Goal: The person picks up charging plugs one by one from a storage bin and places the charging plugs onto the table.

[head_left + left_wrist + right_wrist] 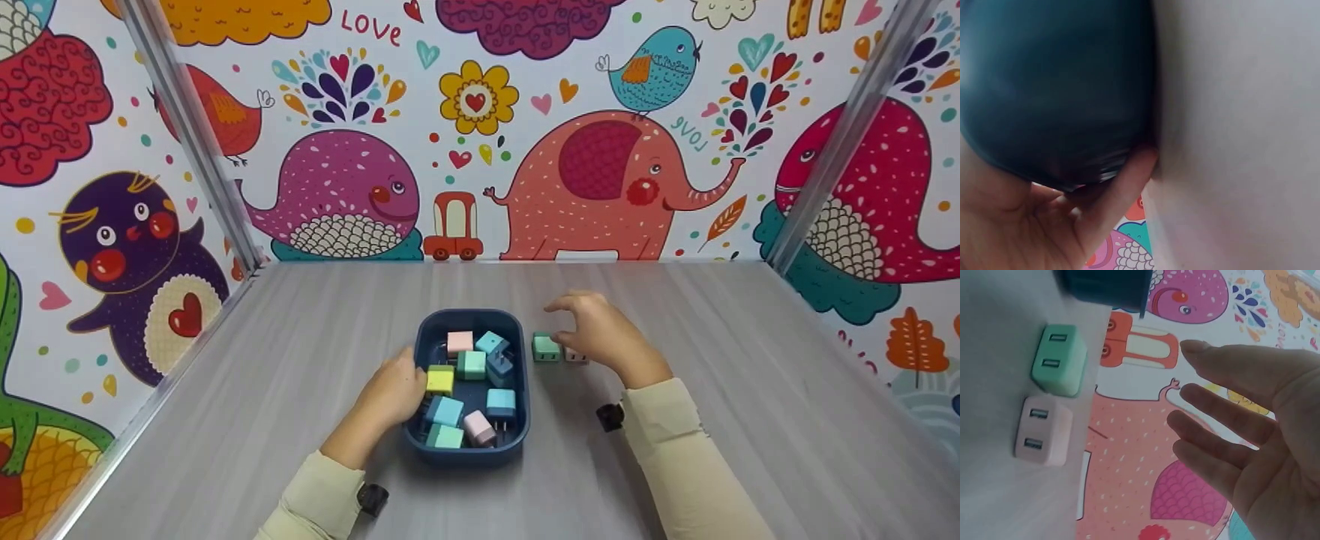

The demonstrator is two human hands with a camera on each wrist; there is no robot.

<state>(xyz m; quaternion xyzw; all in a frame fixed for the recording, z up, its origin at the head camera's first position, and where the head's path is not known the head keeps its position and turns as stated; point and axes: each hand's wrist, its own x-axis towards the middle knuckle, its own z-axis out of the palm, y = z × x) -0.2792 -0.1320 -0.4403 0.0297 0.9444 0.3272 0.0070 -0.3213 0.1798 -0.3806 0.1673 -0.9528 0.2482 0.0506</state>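
Note:
My left hand (397, 384) grips the left side of a dark blue plastic bin (471, 454), thumb along its outer wall in the left wrist view and fingers at the rim. Inside lie several USB charger plugs, among them a yellow one (440, 380), a pink one (460, 343) and a blue one (501, 403). Right of the bin, a green charger (1060, 360) and a pink charger (1043, 430) stand side by side on the table, USB ports showing. Above these two hovers my right hand (604, 334), fingers spread and holding nothing; it partly covers the pink one in the head view.
The grey wood-grain table (300, 330) reaches back to a wall (517, 225) printed with cartoon animals. Similar printed panels stand at left and right, with metal posts (847, 142) at the corners.

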